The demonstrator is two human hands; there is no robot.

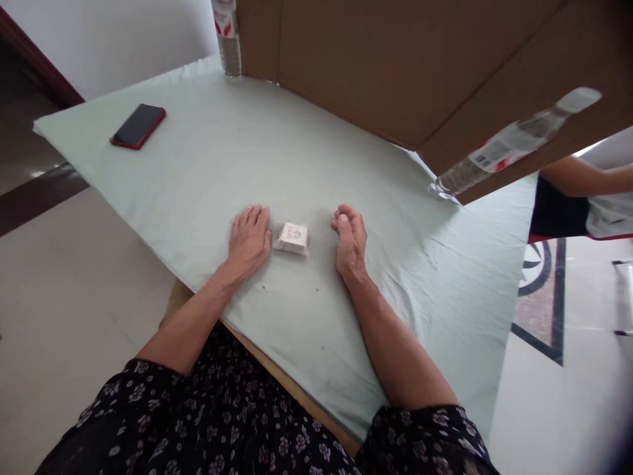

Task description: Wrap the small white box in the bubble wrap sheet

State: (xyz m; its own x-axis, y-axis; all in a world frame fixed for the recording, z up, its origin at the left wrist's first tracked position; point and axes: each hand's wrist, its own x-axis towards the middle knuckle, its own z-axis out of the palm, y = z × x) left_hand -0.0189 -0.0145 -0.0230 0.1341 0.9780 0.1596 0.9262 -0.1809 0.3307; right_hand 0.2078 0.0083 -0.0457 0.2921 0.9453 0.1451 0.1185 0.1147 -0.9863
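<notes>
A small white block with red print, wrapped in clear plastic (293, 237), lies on the pale green tablecloth (297, 165) between my two hands. Just left of it, my left hand (250, 241) rests palm down with the fingers stretched out and the thumb close to the wrapper. On the other side, apart from the block, my right hand (351, 241) lies on its edge with the fingers loosely curled and the thumb laid over them. Nothing shows in its grasp.
A phone with a red case (138, 125) lies at the left. A brown cardboard panel (356, 59) stands across the back, with a plastic bottle (230, 39) at its left end and another bottle (514, 145) before its right part. Another person's arm (583, 177) shows at far right.
</notes>
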